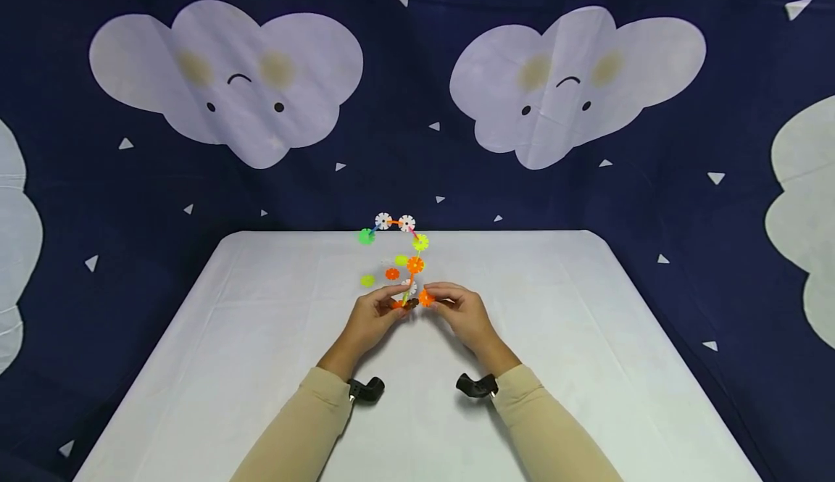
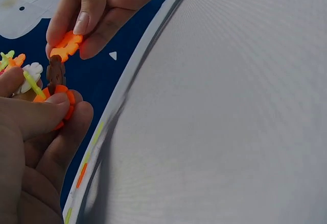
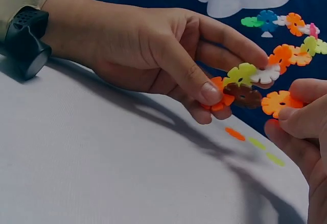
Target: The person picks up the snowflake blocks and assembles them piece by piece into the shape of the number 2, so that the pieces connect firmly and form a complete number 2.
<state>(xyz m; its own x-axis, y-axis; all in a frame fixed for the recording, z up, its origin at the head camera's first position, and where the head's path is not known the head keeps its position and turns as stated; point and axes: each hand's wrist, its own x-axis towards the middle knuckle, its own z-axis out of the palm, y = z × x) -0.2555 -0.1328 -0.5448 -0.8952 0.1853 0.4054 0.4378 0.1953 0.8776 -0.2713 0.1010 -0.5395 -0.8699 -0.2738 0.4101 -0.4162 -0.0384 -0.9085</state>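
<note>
Before me, a chain of flower-shaped interlocking discs [image 1: 415, 264] rises and curves left, with orange, yellow-green, white and green pieces. My left hand [image 1: 368, 320] pinches an orange disc [image 3: 218, 95] at its lower end. A brown disc [image 2: 56, 72] is slotted into that orange one, and a yellow-green disc [image 3: 241, 74] also stands there. My right hand [image 1: 466, 317] pinches a separate orange disc [image 3: 280, 104] between thumb and fingers. Its edge meets or nearly meets the brown disc; whether they are joined I cannot tell. Fingers hide parts of both orange discs.
Behind the hands, a loose orange disc [image 1: 392, 274] and yellow-green discs [image 1: 367, 280] lie on the white table [image 1: 261, 395]. A dark blue cloth [image 1: 404, 105] printed with clouds hangs at the table's far edge. Each wrist wears a black camera [image 1: 367, 390].
</note>
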